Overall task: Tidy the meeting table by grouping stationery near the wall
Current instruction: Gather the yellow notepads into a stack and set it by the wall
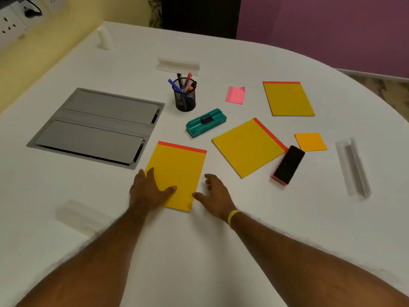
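Observation:
Three yellow notepads with red top strips lie on the white table (221, 251). On the nearest notepad (179, 171), my left hand (148, 191) lies flat over its lower left corner. My right hand (215, 192) rests open on the table, touching that pad's right edge. A second notepad (247, 147) lies tilted at centre right, a third (287, 99) farther back. A black mesh pen cup (184, 97) holds several pens. Also here are a teal eraser (205, 121), a black and red eraser (288, 165), pink sticky notes (235, 95) and orange sticky notes (311, 141).
A grey cable hatch (97, 127) is set into the table at left. Clear acrylic name holders lie at right (353, 167), at the back (178, 65) and near left (77, 214). A white cup (105, 37) stands by the yellow wall (44, 47).

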A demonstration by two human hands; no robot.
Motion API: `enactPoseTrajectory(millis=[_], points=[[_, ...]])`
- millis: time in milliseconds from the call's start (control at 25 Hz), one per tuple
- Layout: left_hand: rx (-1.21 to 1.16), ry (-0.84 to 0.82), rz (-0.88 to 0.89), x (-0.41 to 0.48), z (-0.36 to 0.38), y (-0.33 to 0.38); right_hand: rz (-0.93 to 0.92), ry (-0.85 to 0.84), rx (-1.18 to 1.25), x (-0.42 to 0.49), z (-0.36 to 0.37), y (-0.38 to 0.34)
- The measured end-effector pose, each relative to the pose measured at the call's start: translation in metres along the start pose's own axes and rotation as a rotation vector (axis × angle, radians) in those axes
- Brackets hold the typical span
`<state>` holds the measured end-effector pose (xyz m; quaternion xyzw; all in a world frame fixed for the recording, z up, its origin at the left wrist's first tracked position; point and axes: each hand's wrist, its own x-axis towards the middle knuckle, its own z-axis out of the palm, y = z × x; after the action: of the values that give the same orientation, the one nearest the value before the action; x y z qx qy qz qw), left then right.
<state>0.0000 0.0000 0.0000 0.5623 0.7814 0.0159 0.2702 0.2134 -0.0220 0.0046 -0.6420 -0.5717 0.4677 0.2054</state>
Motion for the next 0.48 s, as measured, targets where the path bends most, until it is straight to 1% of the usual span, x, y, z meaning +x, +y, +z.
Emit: enactPoseTrajectory(millis=[80,160,240,320,440,480], points=[[-0.076,0.106,0.006,-0.001,0.0,0.004,0.078,-0.013,0.198,0.007,0.008,-0.006],[-0.205,0.161,-0.037,-0.001,-0.002,0.009,0.144,0.017,0.338,0.012,0.013,-0.012],[-0.345,0.121,-0.141,0.01,-0.007,0.007,0.208,0.071,0.452,0.018,0.011,-0.012],[-0.458,0.036,-0.191,0.017,-0.01,0.003,0.259,0.091,0.553,0.022,0.003,-0.01],[-0.7,-0.028,-0.211,0.012,-0.007,0.008,0.277,0.091,0.564,0.019,-0.005,-0.005],[-0.736,-0.051,-0.229,0.011,-0.005,0.01,0.281,0.105,0.565,0.019,-0.006,-0.002]])
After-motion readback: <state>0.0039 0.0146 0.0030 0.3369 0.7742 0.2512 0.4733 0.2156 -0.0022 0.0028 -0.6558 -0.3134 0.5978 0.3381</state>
